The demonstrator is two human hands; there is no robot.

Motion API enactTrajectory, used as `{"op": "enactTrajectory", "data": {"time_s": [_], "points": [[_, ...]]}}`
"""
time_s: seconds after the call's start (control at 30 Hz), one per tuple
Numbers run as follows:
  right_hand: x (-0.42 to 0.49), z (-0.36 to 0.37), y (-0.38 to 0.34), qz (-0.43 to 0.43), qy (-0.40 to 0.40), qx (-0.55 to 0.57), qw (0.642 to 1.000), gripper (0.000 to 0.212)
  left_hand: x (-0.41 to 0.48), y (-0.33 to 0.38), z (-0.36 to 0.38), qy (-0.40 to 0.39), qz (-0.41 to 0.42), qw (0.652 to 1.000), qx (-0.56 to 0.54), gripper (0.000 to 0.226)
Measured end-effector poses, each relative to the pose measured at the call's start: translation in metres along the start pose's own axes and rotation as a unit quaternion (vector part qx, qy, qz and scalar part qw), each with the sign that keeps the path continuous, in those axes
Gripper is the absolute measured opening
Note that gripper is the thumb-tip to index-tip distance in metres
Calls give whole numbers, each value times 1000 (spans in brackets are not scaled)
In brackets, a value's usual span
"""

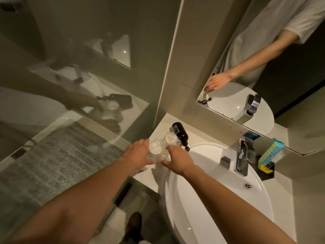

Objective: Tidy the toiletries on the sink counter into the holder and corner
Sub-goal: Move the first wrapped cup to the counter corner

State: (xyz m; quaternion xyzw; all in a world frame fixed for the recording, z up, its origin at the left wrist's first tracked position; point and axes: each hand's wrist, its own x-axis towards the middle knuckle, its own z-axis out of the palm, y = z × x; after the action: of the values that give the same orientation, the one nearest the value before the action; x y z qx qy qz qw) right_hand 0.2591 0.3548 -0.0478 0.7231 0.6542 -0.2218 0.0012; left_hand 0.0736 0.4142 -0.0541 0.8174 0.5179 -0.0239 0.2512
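Observation:
Several clear drinking glasses [171, 139] stand clustered on the white counter [161, 126] in its left corner, beside the basin. My left hand [139, 154] curls around the nearest left glass [154, 149], thumb in front and fingers behind. My right hand [177, 161] closes on a clear glass [163, 155] right beside it, though that glass is hard to make out. A black pump bottle [180, 133] stands just behind the glasses, its nozzle pointing toward the basin. A black holder tray [268, 174] sits right of the faucet with yellow packets [265, 169] in it.
The white basin [211, 199] fills the centre right, with a chrome faucet [243, 160] at its back. A green patterned tissue box [271, 152] leans by the mirror [246, 85]. A glass shower partition [70, 85] borders the counter on the left.

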Motion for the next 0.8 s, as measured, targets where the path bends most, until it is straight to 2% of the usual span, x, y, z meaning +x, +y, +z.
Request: {"op": "enactTrajectory", "data": {"time_s": [0.1, 0.2, 0.53, 0.8], "points": [[10, 9, -4, 9, -6, 7, 1000, 65, 15, -7, 3, -26, 13, 999, -18, 80], [18, 16, -7, 13, -2, 22, 1000, 60, 25, -14, 7, -42, 32, 998, -43, 76], [30, 25, -16, 35, 5, 119, 992, 47, 34, -27, 19, -35, 21, 987, -156, 61], [20, 17, -24, 22, 28, 109, 993, 47, 25, -28, 5, -21, 32, 987, -156, 62]]}}
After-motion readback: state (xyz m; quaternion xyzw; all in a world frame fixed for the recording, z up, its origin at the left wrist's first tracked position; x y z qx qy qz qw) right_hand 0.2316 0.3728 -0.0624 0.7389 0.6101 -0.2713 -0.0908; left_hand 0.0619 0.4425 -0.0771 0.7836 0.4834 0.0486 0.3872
